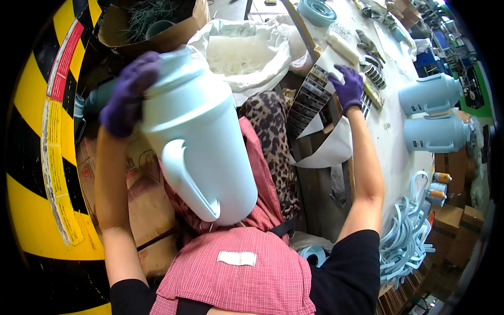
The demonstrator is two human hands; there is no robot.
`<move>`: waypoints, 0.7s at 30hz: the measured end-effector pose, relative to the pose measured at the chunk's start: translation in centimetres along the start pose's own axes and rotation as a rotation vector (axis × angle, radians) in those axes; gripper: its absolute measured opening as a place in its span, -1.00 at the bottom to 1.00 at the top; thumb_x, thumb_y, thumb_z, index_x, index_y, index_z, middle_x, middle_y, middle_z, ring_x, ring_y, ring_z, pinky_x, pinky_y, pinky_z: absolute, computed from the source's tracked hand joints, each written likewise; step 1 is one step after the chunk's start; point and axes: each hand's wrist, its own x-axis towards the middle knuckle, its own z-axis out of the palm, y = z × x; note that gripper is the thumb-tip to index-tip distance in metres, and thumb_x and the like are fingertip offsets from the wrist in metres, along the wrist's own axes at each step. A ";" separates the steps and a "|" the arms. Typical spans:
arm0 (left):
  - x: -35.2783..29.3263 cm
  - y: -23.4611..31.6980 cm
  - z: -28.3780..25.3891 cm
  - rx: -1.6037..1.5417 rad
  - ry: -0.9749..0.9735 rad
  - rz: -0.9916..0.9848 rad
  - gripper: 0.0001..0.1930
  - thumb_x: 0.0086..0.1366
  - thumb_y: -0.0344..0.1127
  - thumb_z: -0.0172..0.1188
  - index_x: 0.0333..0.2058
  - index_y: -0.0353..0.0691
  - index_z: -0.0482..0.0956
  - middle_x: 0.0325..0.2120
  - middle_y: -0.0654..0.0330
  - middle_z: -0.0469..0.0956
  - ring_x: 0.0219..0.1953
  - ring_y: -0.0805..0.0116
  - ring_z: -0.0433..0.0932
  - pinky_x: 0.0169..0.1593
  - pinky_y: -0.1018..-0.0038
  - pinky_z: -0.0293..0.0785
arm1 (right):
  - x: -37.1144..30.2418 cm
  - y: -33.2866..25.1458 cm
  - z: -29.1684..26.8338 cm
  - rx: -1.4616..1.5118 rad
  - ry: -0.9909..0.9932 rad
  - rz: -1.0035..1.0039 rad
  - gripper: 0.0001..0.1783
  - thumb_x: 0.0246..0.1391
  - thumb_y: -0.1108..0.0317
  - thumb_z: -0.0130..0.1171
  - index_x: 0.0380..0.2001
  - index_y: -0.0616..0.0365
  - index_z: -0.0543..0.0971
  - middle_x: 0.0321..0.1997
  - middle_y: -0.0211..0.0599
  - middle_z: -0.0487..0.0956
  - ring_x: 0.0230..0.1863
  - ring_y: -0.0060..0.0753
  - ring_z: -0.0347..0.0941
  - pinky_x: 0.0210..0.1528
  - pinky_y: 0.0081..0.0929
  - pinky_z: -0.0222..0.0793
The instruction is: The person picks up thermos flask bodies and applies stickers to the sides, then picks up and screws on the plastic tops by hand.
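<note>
A large light-blue plastic jug (212, 136) with a moulded side handle leans over my lap. Its base rests against my red checked apron (236, 268). My left hand (131, 94), in a purple glove, grips the jug by its neck at the upper left. Over the table's near edge, my right hand (348, 88), gloved in the same purple, has its fingers spread beside a sheet of dark printed labels (311, 97). Whether its fingertips touch the sheet I cannot tell. White backing paper (331, 149) curls down below the labels.
Two similar light-blue jugs (431, 94) lie on the white table (386, 157) at the right. Nearer are a heap of light-blue handles (404, 241) and small spools (437, 194). Ahead stand a white sack (241, 58) of clear rings and a cardboard box (118, 31). A yellow-black striped surface (26, 157) borders the left.
</note>
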 end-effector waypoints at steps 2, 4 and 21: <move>2.4 -5.1 1.7 -0.063 -0.008 -0.172 -0.58 0.43 0.05 0.12 -0.11 -0.26 0.52 -0.18 0.23 0.54 -0.16 0.45 0.48 -0.02 0.48 0.43 | 0.2 1.6 2.4 -0.038 -0.114 0.182 -0.54 -0.06 0.02 0.48 -0.06 -0.13 0.72 0.05 -0.26 0.63 0.16 -0.08 0.46 0.25 -0.18 0.34; 4.3 -7.9 4.5 -0.054 0.021 -0.282 -0.67 0.46 -0.01 0.12 -0.15 -0.19 0.53 -0.28 0.32 0.49 -0.22 0.54 0.43 -0.07 0.54 0.41 | 0.6 2.0 3.2 -0.041 -0.182 0.275 -0.51 -0.10 -0.01 0.51 -0.05 -0.18 0.72 0.07 -0.28 0.61 0.15 -0.09 0.45 0.25 -0.20 0.35; -3.3 -10.6 8.2 0.141 0.541 0.260 -0.64 0.47 -0.25 0.14 0.08 -0.40 0.54 -0.01 -0.03 0.58 0.10 0.17 0.54 0.28 0.34 0.36 | -3.5 -3.9 0.1 0.024 0.162 -0.112 -0.86 -0.05 0.38 0.43 -0.34 -0.01 0.73 -0.20 -0.28 0.66 -0.12 -0.15 0.56 0.01 -0.28 0.47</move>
